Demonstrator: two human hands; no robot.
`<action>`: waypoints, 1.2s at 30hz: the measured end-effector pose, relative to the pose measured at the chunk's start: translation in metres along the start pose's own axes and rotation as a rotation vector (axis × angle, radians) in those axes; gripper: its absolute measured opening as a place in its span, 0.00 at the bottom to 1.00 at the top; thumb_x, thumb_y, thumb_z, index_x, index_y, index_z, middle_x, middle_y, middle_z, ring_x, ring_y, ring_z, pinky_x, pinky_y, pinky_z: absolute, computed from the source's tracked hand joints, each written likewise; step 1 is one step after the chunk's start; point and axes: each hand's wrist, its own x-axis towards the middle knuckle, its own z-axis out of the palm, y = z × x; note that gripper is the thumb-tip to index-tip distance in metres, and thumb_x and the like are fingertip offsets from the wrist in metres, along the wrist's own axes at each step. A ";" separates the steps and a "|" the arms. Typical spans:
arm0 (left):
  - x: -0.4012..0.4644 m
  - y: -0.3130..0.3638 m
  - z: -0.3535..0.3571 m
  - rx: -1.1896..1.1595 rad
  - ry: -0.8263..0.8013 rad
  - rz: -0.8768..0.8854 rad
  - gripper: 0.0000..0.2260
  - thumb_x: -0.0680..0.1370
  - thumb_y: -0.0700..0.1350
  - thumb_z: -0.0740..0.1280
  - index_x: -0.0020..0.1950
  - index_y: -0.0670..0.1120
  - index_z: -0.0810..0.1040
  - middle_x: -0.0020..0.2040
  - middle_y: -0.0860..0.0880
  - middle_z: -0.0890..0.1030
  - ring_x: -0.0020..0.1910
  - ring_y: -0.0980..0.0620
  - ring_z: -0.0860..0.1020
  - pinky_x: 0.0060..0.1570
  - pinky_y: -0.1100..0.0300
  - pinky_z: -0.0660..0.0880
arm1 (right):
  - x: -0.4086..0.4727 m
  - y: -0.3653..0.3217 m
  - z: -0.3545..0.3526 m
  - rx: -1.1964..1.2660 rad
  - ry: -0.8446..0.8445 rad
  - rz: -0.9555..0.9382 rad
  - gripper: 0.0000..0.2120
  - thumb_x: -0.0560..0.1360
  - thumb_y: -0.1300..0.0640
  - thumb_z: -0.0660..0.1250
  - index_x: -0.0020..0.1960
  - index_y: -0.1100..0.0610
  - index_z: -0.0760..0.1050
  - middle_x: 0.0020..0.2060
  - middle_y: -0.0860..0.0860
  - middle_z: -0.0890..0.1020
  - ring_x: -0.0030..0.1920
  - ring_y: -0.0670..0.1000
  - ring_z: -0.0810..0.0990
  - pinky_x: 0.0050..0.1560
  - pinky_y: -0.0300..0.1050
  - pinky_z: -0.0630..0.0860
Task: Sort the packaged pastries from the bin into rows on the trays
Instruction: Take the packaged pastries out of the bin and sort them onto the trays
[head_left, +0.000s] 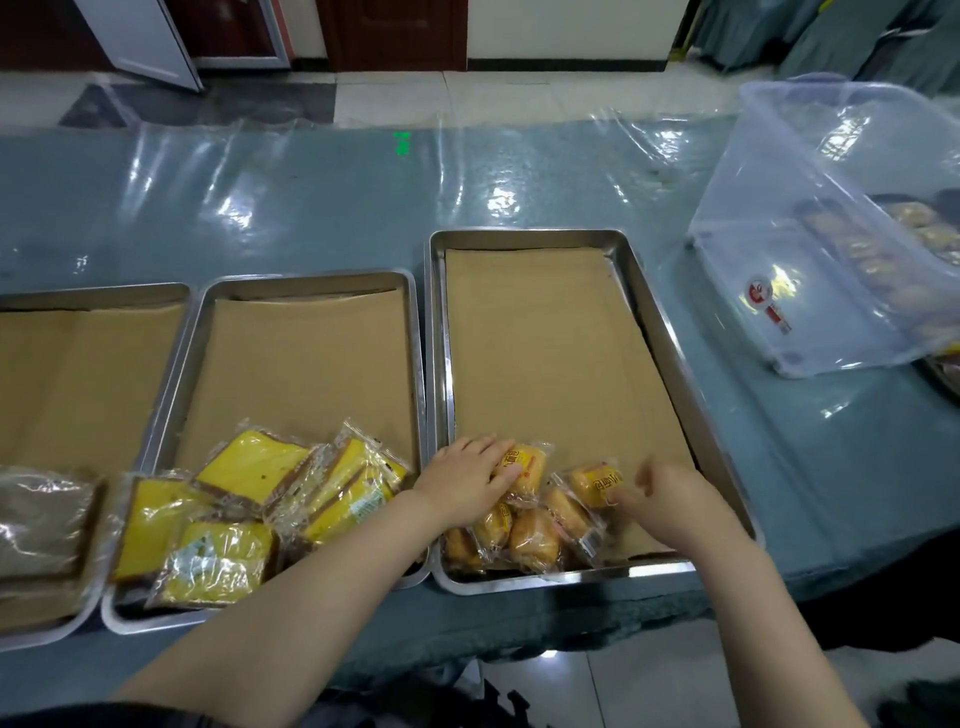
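Three steel trays lined with brown paper stand side by side. The right tray (670, 332) holds several small wrapped golden buns (535, 538) bunched at its near edge. My left hand (465, 480) lies over one bun (529, 467), fingers laid on its wrapper. My right hand (670, 499) is blurred; its fingertips touch another wrapped bun (592, 483). The middle tray (171, 364) carries several wrapped yellow cake slices (249, 462) in a loose pile. The left tray (78, 293) has brown wrapped slices (41, 519). A clear plastic bin (810, 249) with more pastries sits tilted at the right.
The table (322, 208) wears a grey cloth under shiny clear plastic sheet. The far parts of all three trays show bare paper. Another tray edge (948, 374) peeks from under the bin. Beyond the table are a tiled floor and doors.
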 end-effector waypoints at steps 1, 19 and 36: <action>0.000 0.000 0.000 0.004 0.000 0.002 0.27 0.81 0.64 0.45 0.79 0.56 0.53 0.79 0.52 0.56 0.77 0.50 0.54 0.75 0.46 0.53 | 0.002 -0.004 0.005 0.077 0.064 -0.084 0.17 0.78 0.44 0.63 0.60 0.54 0.72 0.53 0.50 0.78 0.51 0.51 0.77 0.46 0.45 0.74; -0.027 -0.017 -0.029 -0.066 0.133 0.068 0.29 0.81 0.64 0.46 0.80 0.54 0.49 0.78 0.52 0.58 0.77 0.52 0.52 0.74 0.49 0.49 | -0.006 -0.056 0.052 -0.143 0.007 -0.045 0.31 0.81 0.36 0.47 0.77 0.52 0.59 0.77 0.55 0.59 0.77 0.58 0.54 0.75 0.61 0.51; -0.164 -0.194 -0.110 -0.117 0.325 0.093 0.36 0.76 0.68 0.45 0.78 0.49 0.58 0.76 0.49 0.64 0.75 0.49 0.59 0.73 0.51 0.57 | -0.079 -0.293 0.100 -0.062 0.203 -0.335 0.28 0.82 0.40 0.51 0.78 0.51 0.55 0.78 0.51 0.59 0.78 0.55 0.53 0.76 0.56 0.50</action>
